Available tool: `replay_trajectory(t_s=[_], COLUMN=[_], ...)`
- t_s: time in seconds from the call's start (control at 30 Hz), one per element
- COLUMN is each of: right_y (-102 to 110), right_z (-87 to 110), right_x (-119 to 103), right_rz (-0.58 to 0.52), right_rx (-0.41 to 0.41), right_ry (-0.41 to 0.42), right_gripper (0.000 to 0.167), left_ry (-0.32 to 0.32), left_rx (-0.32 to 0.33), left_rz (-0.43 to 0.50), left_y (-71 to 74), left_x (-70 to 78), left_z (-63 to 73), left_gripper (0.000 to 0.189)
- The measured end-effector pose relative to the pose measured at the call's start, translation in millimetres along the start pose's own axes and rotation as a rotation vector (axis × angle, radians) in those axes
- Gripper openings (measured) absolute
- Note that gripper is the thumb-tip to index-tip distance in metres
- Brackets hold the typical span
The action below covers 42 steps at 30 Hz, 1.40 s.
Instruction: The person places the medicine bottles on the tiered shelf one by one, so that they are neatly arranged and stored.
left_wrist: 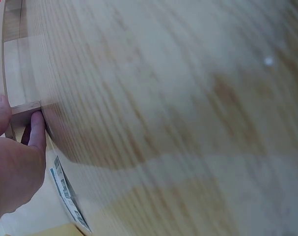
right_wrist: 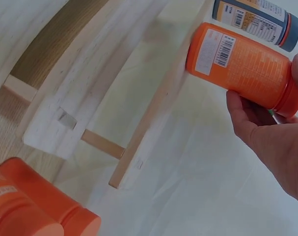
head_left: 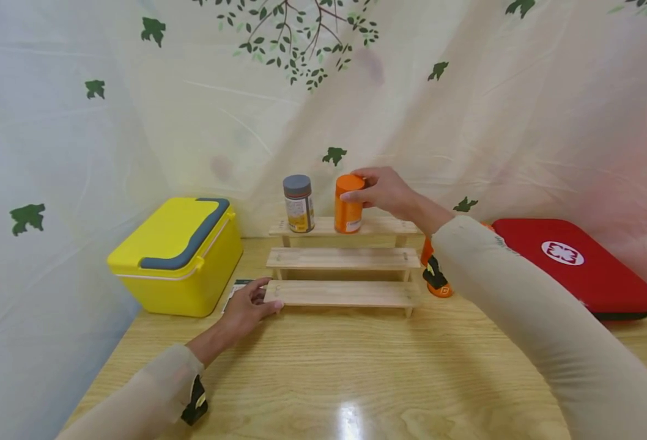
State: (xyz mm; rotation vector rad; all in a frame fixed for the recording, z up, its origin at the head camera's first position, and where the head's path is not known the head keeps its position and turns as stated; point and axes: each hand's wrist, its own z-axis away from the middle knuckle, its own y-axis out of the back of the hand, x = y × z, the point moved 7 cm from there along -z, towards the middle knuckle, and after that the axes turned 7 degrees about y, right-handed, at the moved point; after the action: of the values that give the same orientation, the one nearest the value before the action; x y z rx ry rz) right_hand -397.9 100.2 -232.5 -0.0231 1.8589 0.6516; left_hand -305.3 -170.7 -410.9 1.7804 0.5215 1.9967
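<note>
An orange bottle (head_left: 348, 211) stands upright on the top step of a three-step wooden rack (head_left: 345, 293). My right hand (head_left: 385, 190) grips it near the cap, thumb on one side and fingers on the other. In the right wrist view the orange bottle (right_wrist: 237, 66) has its base against the top board. To its left stands a bottle with a grey cap (head_left: 298, 205), on the same board. My left hand (head_left: 246, 310) holds the left end of the lowest step between thumb and fingers, also seen in the left wrist view.
A yellow box (head_left: 175, 256) with a blue-grey handle stands left of the rack. A flat printed card (left_wrist: 67, 194) lies by the left hand. More orange bottles (right_wrist: 48, 196) are right of the rack, partly behind the right arm. Further right lies a red case (head_left: 576, 263).
</note>
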Motion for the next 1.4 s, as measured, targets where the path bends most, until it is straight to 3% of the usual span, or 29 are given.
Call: replay_trajectory(t_s=[0.3, 0.63, 0.9, 1.13, 1.4], right_y=[-5, -7, 7, 28, 59], right_z=[-4.7, -2.9, 4.8, 36.5, 104.9], right_x=[0, -1, -2, -5, -13], right_rz=[0.114, 0.125, 0.257, 0.325, 0.404], right_rx=[-0.039, -0.057, -0.048, -0.031, 0.011], right_ry=[-0.012, -0.038, -0.097, -0.059, -0.053], right_gripper=[0.047, 0.048, 0.078, 0.075, 0.068], left_ry=[0.005, 0.011, -0.022, -0.023, -0.016], left_rx=[0.005, 0.002, 0.017, 0.024, 0.018], left_rz=[-0.011, -0.015, 0.002, -0.01, -0.004], left_y=[0.4, -0.8, 0.9, 1.0, 0.2], left_x=[-0.4, -0.7, 2.9, 2.2, 2.2], left_z=[-1.4, -0.1, 1.8, 2.2, 1.7], left_gripper=[0.065, 0.064, 0.063, 0.063, 0.063])
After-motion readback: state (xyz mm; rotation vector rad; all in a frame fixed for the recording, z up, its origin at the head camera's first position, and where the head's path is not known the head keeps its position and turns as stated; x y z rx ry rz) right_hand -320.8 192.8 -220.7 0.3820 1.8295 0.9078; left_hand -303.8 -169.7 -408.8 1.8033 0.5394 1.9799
